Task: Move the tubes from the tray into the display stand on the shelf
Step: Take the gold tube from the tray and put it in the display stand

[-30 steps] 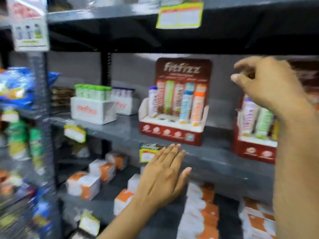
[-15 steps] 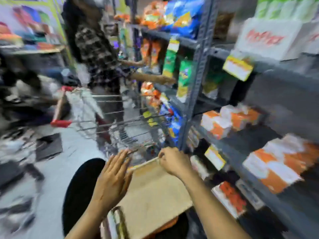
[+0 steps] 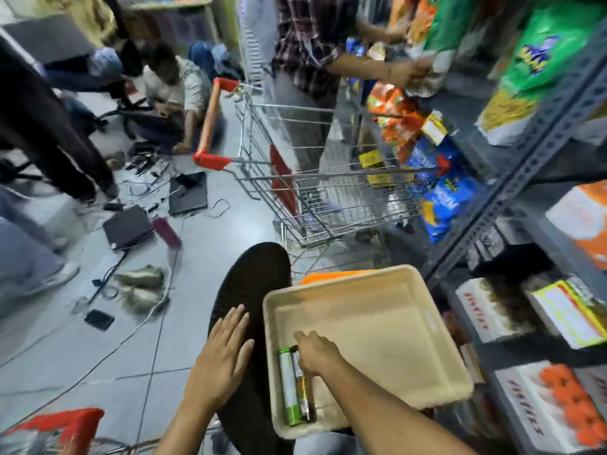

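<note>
A beige tray (image 3: 377, 336) rests low in front of me, partly over an orange stool. Two tubes lie side by side in its near left corner: a green one (image 3: 289, 389) and a darker one (image 3: 304, 400). My right hand (image 3: 317, 354) is inside the tray, fingers curled down over the tubes' upper ends; the grip itself is hidden under the hand. My left hand (image 3: 223, 356) hovers flat with fingers spread above a black round seat (image 3: 253, 277), left of the tray. The display stand is out of view.
A wire shopping cart (image 3: 328, 198) with a red handle stands just beyond the tray. Grey shelving (image 3: 525, 178) with boxes and snack bags runs along the right. A person in a plaid shirt (image 3: 308, 34) reaches into it. Laptops and cables (image 3: 128, 226) litter the floor.
My view swung from the shelf with the display stands down to the tray. My right hand came down from the shelf into the tray onto the tubes; my left hand followed down.
</note>
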`<move>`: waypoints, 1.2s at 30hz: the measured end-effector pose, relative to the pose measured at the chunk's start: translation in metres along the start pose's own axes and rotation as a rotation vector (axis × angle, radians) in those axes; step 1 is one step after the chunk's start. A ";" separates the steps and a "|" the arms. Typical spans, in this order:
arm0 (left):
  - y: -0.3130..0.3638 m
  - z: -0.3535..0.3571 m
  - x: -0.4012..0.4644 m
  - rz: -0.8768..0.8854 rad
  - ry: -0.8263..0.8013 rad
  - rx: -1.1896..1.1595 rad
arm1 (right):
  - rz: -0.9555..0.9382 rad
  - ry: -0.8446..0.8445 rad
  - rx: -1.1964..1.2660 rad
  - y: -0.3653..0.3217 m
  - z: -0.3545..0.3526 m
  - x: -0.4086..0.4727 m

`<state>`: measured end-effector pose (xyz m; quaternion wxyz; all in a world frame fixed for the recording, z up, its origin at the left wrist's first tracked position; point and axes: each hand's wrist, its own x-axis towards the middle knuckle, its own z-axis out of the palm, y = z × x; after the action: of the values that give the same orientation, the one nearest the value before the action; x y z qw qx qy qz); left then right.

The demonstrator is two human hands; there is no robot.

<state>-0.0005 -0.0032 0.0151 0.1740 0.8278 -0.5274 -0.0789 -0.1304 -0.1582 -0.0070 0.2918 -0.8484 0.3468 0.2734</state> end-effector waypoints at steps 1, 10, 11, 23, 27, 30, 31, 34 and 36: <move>0.000 0.001 0.000 0.004 0.007 -0.009 | -0.007 -0.012 -0.009 -0.003 0.005 0.007; -0.001 0.002 0.002 0.018 0.042 -0.005 | -0.003 0.066 -0.096 -0.009 0.032 0.032; -0.001 0.003 0.003 0.009 0.040 0.000 | -0.011 0.096 -0.125 -0.009 0.030 0.034; 0.005 0.002 0.003 -0.047 0.022 -0.007 | -0.026 0.071 0.020 -0.007 -0.016 0.024; 0.045 -0.014 0.039 0.034 0.075 -0.088 | -0.068 0.175 0.077 0.011 -0.077 -0.016; 0.096 -0.040 0.090 0.185 0.140 -0.139 | -0.100 0.309 0.100 0.027 -0.148 -0.073; 0.116 -0.053 0.107 0.232 0.165 -0.166 | -0.104 0.358 0.101 0.033 -0.172 -0.098; 0.190 -0.091 0.157 0.409 0.245 -0.252 | -0.146 0.512 0.066 0.055 -0.238 -0.187; 0.248 -0.117 0.182 0.566 0.297 -0.314 | -0.156 0.624 -0.002 0.067 -0.276 -0.261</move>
<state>-0.0948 -0.2385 0.2258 0.3889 0.6146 -0.6862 0.0138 -0.2674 -0.2744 0.3339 0.1908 -0.9156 0.3533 -0.0227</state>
